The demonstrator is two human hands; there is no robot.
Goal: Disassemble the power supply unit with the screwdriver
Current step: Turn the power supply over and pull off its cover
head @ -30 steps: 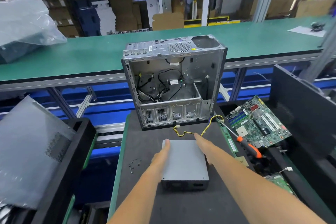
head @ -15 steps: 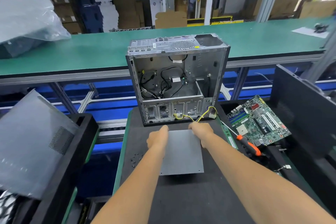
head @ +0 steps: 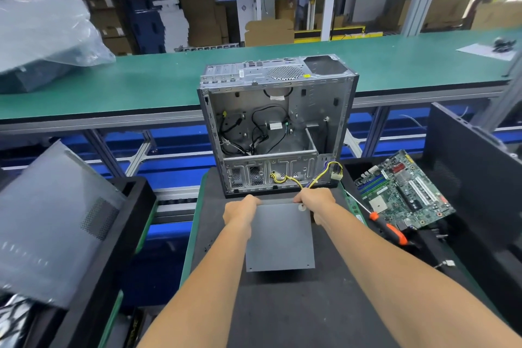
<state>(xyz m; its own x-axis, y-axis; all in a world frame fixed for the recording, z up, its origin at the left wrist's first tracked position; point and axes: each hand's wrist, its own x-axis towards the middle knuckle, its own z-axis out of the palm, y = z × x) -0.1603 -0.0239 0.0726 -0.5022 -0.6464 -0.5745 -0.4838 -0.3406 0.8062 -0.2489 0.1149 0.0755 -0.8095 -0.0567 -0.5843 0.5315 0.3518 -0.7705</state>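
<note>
The grey power supply unit [head: 279, 237] lies on the black mat in front of me, its flat metal side facing up. My left hand [head: 241, 210] grips its far left corner with curled fingers. At the far right corner my right hand [head: 313, 200] curls over the edge where the yellow and black cables [head: 316, 178] come out. The cables trail up against the open computer case [head: 276, 124]. The screwdriver [head: 388, 227], orange and black handle, lies on the right next to the mat, untouched.
A green motherboard [head: 404, 192] rests to the right of the screwdriver, beside a black panel [head: 474, 178]. Small screws [head: 207, 246] lie on the mat's left edge. A black bin with a grey side panel [head: 53, 217] stands at left. A green conveyor [head: 141, 82] runs behind.
The power supply unit has been tipped over, so its broad flat side now faces up. Both hands moved from its top to gripping its far edge, and the cables swung toward the case.
</note>
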